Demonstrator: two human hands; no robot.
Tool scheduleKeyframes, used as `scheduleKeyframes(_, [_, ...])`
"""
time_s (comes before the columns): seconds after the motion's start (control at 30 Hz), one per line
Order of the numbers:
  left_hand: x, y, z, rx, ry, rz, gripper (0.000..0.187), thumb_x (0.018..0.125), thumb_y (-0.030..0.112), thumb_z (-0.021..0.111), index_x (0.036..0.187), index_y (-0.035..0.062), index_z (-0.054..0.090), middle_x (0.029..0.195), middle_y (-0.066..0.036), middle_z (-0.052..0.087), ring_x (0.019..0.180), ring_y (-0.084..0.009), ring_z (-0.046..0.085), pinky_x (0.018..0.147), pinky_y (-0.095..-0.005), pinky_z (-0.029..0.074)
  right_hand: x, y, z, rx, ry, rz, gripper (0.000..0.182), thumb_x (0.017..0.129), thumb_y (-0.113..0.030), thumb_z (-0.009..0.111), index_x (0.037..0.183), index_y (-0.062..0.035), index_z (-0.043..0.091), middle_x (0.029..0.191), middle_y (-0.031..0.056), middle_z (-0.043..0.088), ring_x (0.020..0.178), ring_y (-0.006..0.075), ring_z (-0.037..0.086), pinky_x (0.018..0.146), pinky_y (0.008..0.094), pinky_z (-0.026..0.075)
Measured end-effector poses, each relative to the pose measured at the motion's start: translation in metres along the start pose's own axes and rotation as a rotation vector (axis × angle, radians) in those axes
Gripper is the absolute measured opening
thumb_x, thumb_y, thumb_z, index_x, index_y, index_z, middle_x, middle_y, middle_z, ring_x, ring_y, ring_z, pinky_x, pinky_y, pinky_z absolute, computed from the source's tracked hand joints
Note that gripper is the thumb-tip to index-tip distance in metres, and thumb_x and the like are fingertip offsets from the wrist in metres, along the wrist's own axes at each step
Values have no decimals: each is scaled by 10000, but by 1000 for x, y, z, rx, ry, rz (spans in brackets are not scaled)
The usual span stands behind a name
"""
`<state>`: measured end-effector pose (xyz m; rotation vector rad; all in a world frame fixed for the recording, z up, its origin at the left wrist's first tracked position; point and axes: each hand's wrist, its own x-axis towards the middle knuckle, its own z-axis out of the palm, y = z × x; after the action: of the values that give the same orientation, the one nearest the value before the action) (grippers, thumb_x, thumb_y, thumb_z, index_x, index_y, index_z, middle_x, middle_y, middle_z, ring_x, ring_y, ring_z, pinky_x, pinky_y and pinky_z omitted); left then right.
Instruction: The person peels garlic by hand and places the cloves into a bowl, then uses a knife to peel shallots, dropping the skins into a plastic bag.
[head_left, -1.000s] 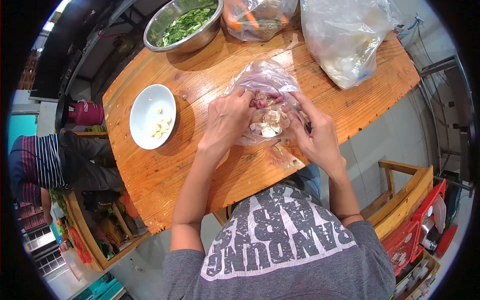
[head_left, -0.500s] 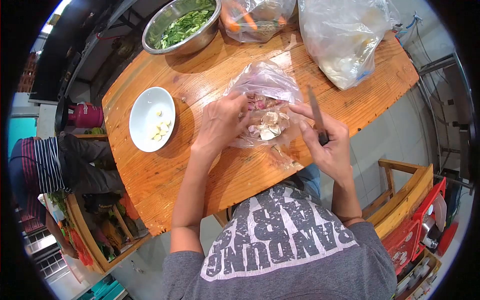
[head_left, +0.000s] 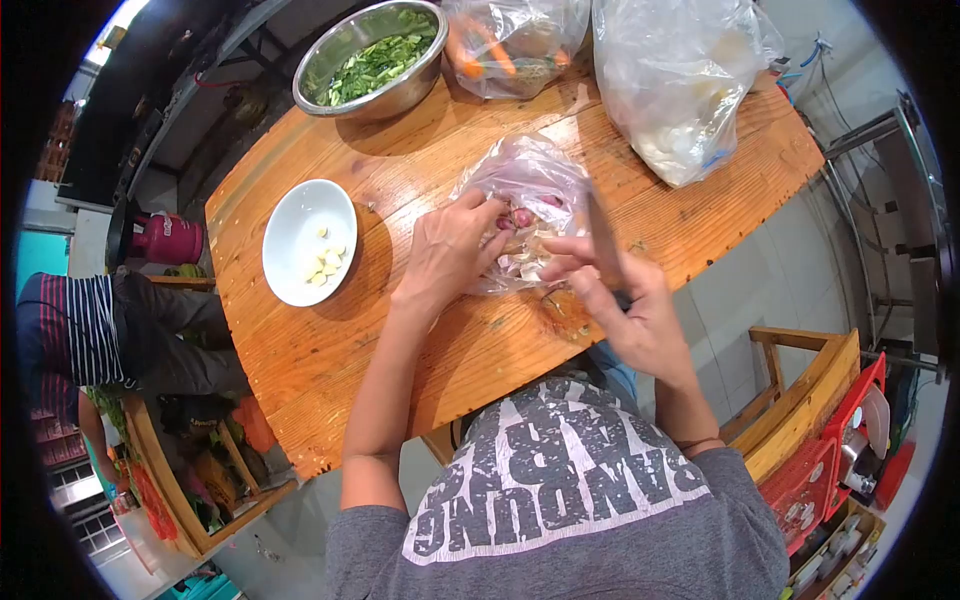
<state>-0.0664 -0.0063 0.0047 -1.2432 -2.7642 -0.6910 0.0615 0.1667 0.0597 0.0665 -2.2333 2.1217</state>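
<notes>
A thin clear plastic bag [head_left: 525,160] lies open on the table, with red shallots [head_left: 519,218] and papery garlic skins [head_left: 513,266] showing in its mouth. My left hand [head_left: 450,248] is closed at the bag's left edge, fingertips beside the shallots and partly hidden. In my right hand [head_left: 632,318] is a knife [head_left: 606,245], gripped by its dark handle, its blurred blade pointing up and away. The thumb and forefinger of that hand reach over the garlic skins. Left of my hands, a white bowl [head_left: 283,227] holds several peeled garlic cloves [head_left: 322,268].
At the back of the wooden table [head_left: 400,160] stand a steel bowl [head_left: 418,82] of chopped greens, a bag of carrots [head_left: 490,50] and a large plastic bag [head_left: 680,90]. A person [head_left: 100,325] stands at the left. Beside me at right is a wooden stool [head_left: 800,400].
My right hand and the knife have moved left and slightly down, over the garlic skins. My left hand has shifted slightly, and more of the shallots shows. The view has tilted a little.
</notes>
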Motion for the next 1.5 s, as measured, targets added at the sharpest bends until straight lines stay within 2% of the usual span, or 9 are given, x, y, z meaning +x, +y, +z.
scheduleKeyframes(0.13, [0, -2, 8, -12, 5, -12, 258, 761, 231, 671, 965, 87, 604, 834, -82, 573, 745, -285, 610, 615, -389, 490, 12, 21, 1, -269, 36, -102, 416, 887, -154, 559, 1258, 12, 472, 1109, 203, 615, 1006, 298, 622, 814, 342, 484])
scheduleKeyframes(0.23, [0, -3, 11, -15, 11, -16, 258, 762, 240, 674, 960, 89, 607, 842, -83, 576, 751, -286, 611, 617, -388, 492, 15, 38, -5, -352, 117, -92, 436, 880, -143, 561, 1280, -8, 451, 1125, 199, 611, 1022, 298, 616, 822, 349, 482])
scheduleKeyframes(0.33, [4, -3, 12, -62, 7, -24, 252, 758, 242, 681, 938, 83, 606, 848, -84, 579, 756, -291, 610, 620, -390, 491, 13, 39, -9, -365, 113, -9, 430, 896, -69, 521, 1306, 10, 420, 1150, 163, 607, 1071, 211, 581, 912, 325, 442])
scheduleKeyframes(0.43, [3, -5, 11, -112, -7, -47, 252, 746, 235, 693, 919, 75, 601, 853, -86, 580, 768, -297, 608, 630, -394, 488, 11, 45, -11, -349, 120, -50, 436, 875, -119, 553, 1286, -26, 442, 1134, 191, 612, 1027, 285, 617, 829, 333, 479])
scheduleKeyframes(0.67, [2, -13, 0, -202, -61, -45, 266, 703, 184, 733, 893, 63, 592, 859, -84, 602, 750, -276, 611, 674, -365, 478, 18, 44, -6, -239, 142, 26, 398, 890, -25, 503, 1284, -19, 445, 1092, 148, 634, 1001, 166, 603, 809, 270, 479])
scheduleKeyframes(0.77, [11, -5, 9, -344, -27, -11, 256, 684, 125, 732, 870, 40, 576, 852, -96, 605, 737, -263, 614, 684, -358, 479, 17, 33, -17, -286, 166, 101, 393, 895, -19, 495, 1284, -7, 438, 1073, 147, 635, 1015, 178, 599, 814, 279, 479])
scheduleKeyframes(1.1, [5, -7, -16, -568, -132, -31, 217, 672, 8, 678, 876, 23, 606, 753, -84, 631, 655, -173, 618, 618, -295, 496, 3, 37, 5, -446, 267, 104, 360, 868, -73, 569, 1218, -3, 516, 914, 122, 652, 785, 137, 613, 682, 273, 477])
scheduleKeyframes(1.3, [-1, -3, -21, -619, -125, -79, 223, 712, 39, 659, 935, 39, 653, 817, -96, 632, 652, -177, 608, 626, -287, 491, 0, 39, -1, -327, 319, 52, 350, 929, -201, 499, 1225, -15, 520, 855, 106, 625, 747, 139, 591, 656, 278, 468])
scheduleKeyframes(1.5, [-8, 12, -18, -467, -46, -101, 245, 745, 47, 645, 989, 48, 665, 824, -77, 626, 682, -124, 603, 613, -233, 469, 1, 10, -10, -197, 72, 44, 389, 969, -266, 398, 1251, -16, 494, 774, 83, 573, 667, 141, 548, 621, 273, 425])
